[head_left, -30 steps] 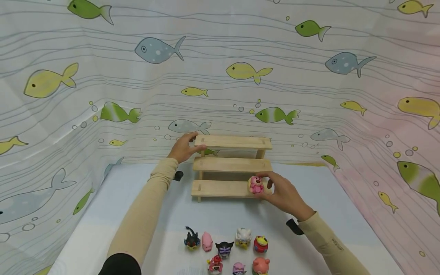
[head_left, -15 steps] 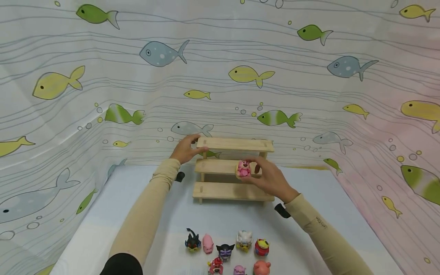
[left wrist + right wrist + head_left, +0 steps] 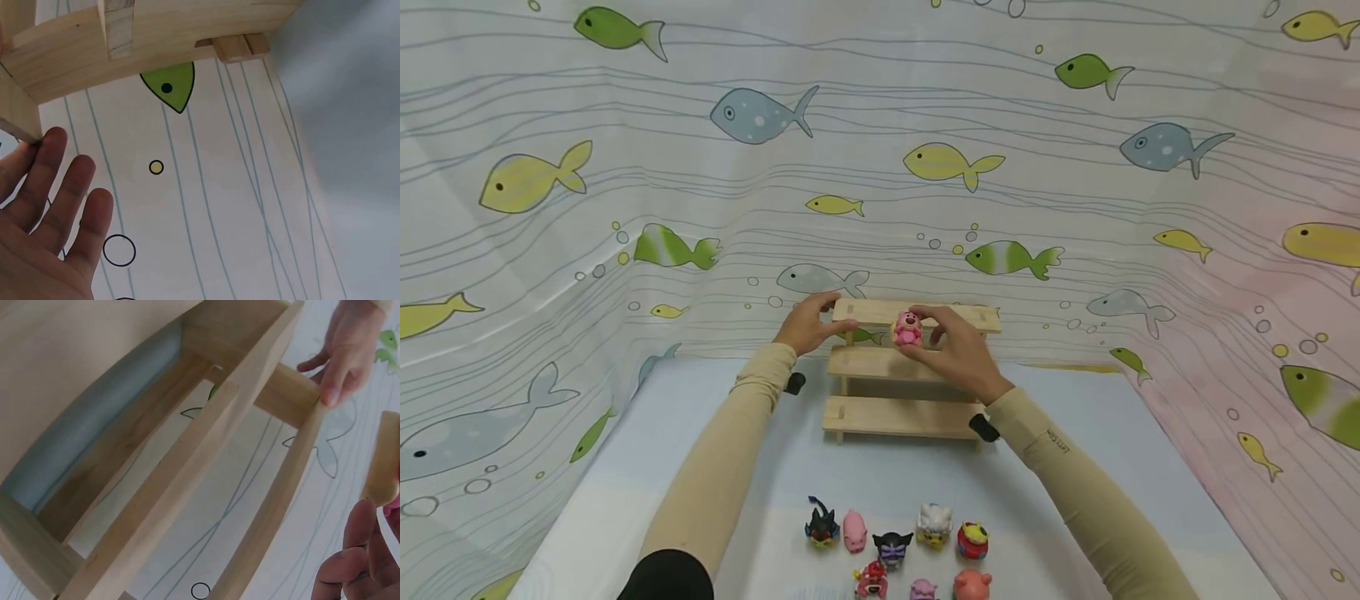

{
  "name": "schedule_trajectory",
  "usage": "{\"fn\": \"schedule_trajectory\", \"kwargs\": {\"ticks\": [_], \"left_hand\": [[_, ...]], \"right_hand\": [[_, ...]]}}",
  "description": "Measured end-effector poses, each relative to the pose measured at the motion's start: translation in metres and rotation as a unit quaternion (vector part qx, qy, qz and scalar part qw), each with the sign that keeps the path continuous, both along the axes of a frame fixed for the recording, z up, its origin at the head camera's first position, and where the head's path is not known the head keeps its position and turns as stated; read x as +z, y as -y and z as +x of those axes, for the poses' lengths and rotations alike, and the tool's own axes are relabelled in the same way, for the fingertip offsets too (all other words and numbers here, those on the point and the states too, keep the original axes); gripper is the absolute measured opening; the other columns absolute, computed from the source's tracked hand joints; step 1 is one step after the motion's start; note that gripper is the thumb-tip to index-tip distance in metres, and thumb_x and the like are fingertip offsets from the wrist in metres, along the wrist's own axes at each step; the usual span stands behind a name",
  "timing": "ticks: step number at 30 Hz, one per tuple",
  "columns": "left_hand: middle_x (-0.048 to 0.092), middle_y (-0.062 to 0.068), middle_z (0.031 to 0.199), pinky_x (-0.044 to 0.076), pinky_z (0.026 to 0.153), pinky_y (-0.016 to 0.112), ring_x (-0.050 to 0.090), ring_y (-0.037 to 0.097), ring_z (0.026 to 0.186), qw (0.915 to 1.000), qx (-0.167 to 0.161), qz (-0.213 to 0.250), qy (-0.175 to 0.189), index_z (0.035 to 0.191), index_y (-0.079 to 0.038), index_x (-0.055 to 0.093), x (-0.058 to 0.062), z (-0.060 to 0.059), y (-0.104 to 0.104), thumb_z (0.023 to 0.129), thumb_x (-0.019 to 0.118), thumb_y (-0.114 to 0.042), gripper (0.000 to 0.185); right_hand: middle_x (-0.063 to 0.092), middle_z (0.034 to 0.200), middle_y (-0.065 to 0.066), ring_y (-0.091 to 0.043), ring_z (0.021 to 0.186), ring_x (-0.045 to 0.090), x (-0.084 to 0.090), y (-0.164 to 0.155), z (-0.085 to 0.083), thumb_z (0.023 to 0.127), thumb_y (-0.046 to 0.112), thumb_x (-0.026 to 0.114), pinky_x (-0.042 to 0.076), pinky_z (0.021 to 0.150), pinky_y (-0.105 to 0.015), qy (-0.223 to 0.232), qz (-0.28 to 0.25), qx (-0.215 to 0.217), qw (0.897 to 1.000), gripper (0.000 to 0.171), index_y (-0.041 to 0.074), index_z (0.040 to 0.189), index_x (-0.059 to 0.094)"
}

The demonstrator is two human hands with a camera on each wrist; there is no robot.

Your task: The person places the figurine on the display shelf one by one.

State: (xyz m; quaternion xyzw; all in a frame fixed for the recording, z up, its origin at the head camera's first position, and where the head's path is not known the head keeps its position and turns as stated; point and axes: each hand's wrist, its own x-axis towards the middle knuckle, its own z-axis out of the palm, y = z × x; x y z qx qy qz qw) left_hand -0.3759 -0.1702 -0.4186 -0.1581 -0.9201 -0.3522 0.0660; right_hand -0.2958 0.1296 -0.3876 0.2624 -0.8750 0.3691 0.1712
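A three-tier wooden display stand (image 3: 895, 417) stands on the white table near the back. At its top left end my left hand (image 3: 807, 323) grips the top board (image 3: 868, 311), thumb in front and fingers behind. The left wrist view shows that hand's fingers (image 3: 81, 187) by the board's end. My right hand (image 3: 957, 352) pinches a small pink bear figure (image 3: 908, 330) between thumb and fingers, in front of the top board. The right wrist view shows only the figure's pale yellow back (image 3: 382, 462) and a bit of pink, right at the fingertips (image 3: 361, 515).
Several small figures lie on the table in front: a black one (image 3: 822, 527), a pink pig (image 3: 854, 532), a black-and-purple one (image 3: 892, 548), a white one (image 3: 934, 525), a red-and-yellow one (image 3: 973, 540) and more. A fish-print curtain (image 3: 865, 233) hangs behind the stand.
My right hand has carried the pink bear figure up and leftward, from the bottom board past the middle one to the top board. The left hand has kept its place on the stand.
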Motion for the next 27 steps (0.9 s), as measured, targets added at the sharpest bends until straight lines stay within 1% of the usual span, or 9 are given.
{"fn": "schedule_trajectory", "kwargs": {"ticks": [5,8,12,19,23,27], "left_hand": [[0.049,0.015,0.151,0.041,0.110,0.049,0.050,0.033,0.132,1.0000,-0.002,0.005,0.003,0.153,-0.008,0.045,0.001,0.000,-0.001,0.089,0.075,-0.053,0.084],[0.050,0.015,0.149,0.041,0.110,0.049,0.050,0.033,0.131,0.9999,-0.004,0.013,0.001,0.152,-0.008,0.046,0.000,0.000,-0.002,0.089,0.075,-0.053,0.083],[0.052,0.014,0.147,0.042,0.109,0.049,0.051,0.032,0.129,0.9998,-0.002,0.020,-0.001,0.150,-0.009,0.049,-0.001,-0.001,-0.003,0.088,0.076,-0.052,0.080],[0.050,0.014,0.149,0.043,0.107,0.049,0.052,0.032,0.129,0.9999,-0.004,0.016,-0.001,0.152,-0.009,0.046,-0.006,0.000,-0.003,0.089,0.074,-0.054,0.083],[0.049,0.015,0.150,0.043,0.107,0.050,0.052,0.032,0.129,0.9999,-0.007,0.015,0.000,0.153,-0.009,0.046,-0.005,0.001,-0.003,0.090,0.074,-0.053,0.081],[0.048,0.015,0.150,0.044,0.106,0.050,0.052,0.032,0.128,0.9999,-0.005,0.012,-0.006,0.153,-0.009,0.045,-0.003,0.000,-0.002,0.091,0.073,-0.052,0.081]], "right_hand": [[0.063,0.131,0.003,-0.015,0.087,0.061,0.003,0.007,-0.020,0.085,0.042,0.084,0.049,0.073,-0.034,0.017,-0.014,0.008,1.000,0.063,0.022,0.140,0.060],[0.063,0.132,0.003,-0.016,0.089,0.061,0.005,0.011,-0.030,0.085,0.042,0.083,0.049,0.074,-0.034,0.024,-0.016,0.010,1.000,0.064,0.021,0.141,0.060],[0.062,0.134,0.001,-0.018,0.092,0.059,0.006,0.016,-0.040,0.087,0.044,0.080,0.048,0.074,-0.035,0.032,-0.013,0.016,0.999,0.064,0.020,0.143,0.059],[0.061,0.136,-0.002,-0.020,0.095,0.057,0.005,0.025,-0.056,0.091,0.038,0.078,0.047,0.076,-0.035,0.039,-0.006,0.013,0.999,0.063,0.017,0.146,0.055],[0.061,0.136,-0.002,-0.019,0.095,0.056,0.006,0.032,-0.065,0.093,0.040,0.075,0.048,0.076,-0.036,0.049,0.001,0.016,0.999,0.062,0.016,0.147,0.055],[0.062,0.136,-0.001,-0.019,0.095,0.056,0.011,0.039,-0.072,0.094,0.041,0.074,0.048,0.076,-0.036,0.057,0.021,0.011,0.998,0.062,0.017,0.147,0.054]]}}
